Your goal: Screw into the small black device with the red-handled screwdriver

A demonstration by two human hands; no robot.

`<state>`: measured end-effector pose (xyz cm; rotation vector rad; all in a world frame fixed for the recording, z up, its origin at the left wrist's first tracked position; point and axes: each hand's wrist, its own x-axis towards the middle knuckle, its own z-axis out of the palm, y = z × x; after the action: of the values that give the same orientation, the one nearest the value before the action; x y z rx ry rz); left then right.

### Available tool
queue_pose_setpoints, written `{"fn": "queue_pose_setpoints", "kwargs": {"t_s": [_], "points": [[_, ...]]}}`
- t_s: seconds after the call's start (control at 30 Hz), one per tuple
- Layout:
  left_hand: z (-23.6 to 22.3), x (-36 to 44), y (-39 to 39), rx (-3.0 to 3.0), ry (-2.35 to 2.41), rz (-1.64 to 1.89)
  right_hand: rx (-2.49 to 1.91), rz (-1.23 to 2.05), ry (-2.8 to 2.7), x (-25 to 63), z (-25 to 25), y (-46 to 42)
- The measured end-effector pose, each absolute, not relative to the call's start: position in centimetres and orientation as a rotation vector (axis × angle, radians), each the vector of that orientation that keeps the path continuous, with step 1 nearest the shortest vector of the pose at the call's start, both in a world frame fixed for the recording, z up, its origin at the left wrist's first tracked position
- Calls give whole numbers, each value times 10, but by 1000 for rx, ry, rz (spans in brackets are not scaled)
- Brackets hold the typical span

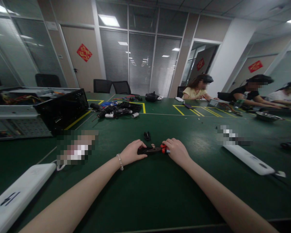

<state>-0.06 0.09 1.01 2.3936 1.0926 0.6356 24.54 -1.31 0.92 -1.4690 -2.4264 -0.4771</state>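
Observation:
My right hand is closed round the red handles of a pair of pliers, whose dark jaws point left. Between the thumb and fingers of my left hand is a small black piece, too dark to name. The plier jaws reach to this piece and seem to touch it. Just beyond my hands, a small black coiled object lies on the green table. A light bracelet is on my left wrist.
An opened computer case stands at the left. White power strips lie on both sides. A pile of tools and cables sits farther back. Several people work at the far right near a metal bowl.

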Motion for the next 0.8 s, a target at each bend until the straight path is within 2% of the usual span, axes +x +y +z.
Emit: {"fn": "queue_pose_setpoints", "kwargs": {"t_s": [0.8], "points": [[13, -1, 0, 2427, 1102, 581, -1454, -437, -2415, 248, 9, -13]]}}
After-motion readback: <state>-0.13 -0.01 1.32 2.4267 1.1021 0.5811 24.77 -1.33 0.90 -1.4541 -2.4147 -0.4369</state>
